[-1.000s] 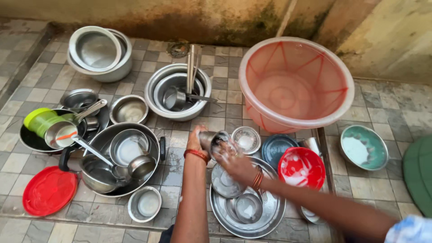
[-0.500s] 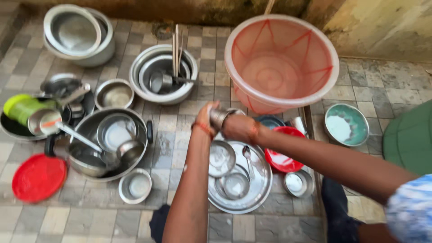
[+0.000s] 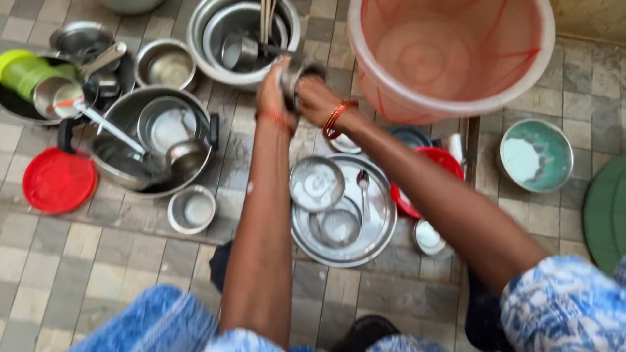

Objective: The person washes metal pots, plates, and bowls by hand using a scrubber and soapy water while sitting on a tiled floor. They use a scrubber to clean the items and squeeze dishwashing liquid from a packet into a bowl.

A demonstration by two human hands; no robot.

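Steel cup (image 3: 295, 73), blurred, gripped between left hand (image 3: 272, 94) and right hand (image 3: 318, 98), fingers curled round it from both sides. Right of the fingers, big pink tub (image 3: 450, 98). Just beyond the fingertips, large steel basin (image 3: 202, 39). Nearer than the fingers, steel tray (image 3: 378, 234) with 2 small bowls.

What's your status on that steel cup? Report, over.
Left hand and right hand both clasp small steel cup, blurred, held above tiled floor. Big pink plastic tub close on the right. Nothing blocking.
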